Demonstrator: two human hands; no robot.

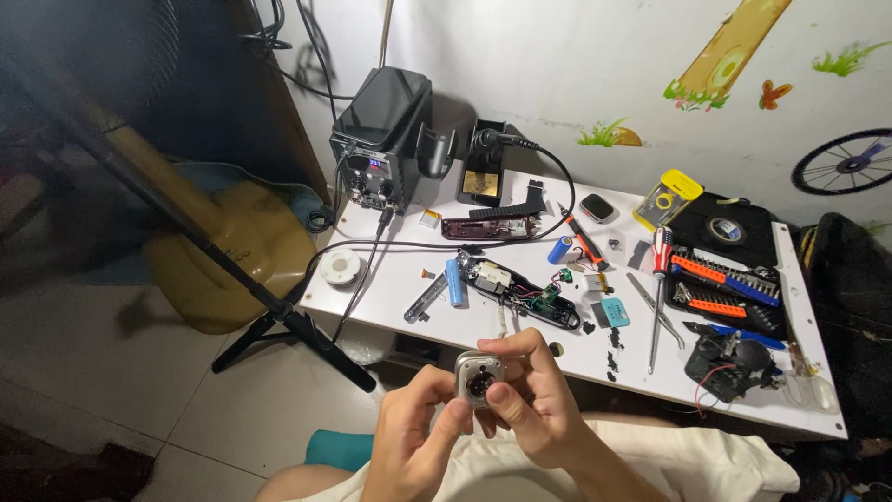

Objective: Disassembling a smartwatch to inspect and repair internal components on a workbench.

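A: Status on the small silver square part point(479, 377)?

B: Held above the lap, just off the near edge of the white table point(390, 293). Dark round opening facing up toward the camera.

A: Grip?

B: Left hand point(409, 444) curled, thumb and fingertips pinching the left side and lower edge. Right hand point(534, 395) wrapped around the right side, fingers over the top, thumb pressed on the face near the lower right corner. Both closed on it, nothing else in either hand.

A: Advice for handling?

B: Probably best to keep pressure on the metal edges, not on the dark centre. Thumb on the face looks like the risk: could smudge or load it. Better done low over the lap or table, so a slip means a short fall.

A: Bench hazards?

B: Opened dark clipper body point(520, 293) with exposed board and wires lying just beyond the hands. Blue cylindrical cell point(454, 282) left of it, loose small bits scattered around. Red-handled screwdriver point(658, 288) and tweezers point(655, 305) to the right, bit set point(729, 284) farther right. Soldering station point(381, 139) at the far left; cannot tell if hot.

A: Worth clearing?

B: Likely yes, small parts near the edge first.
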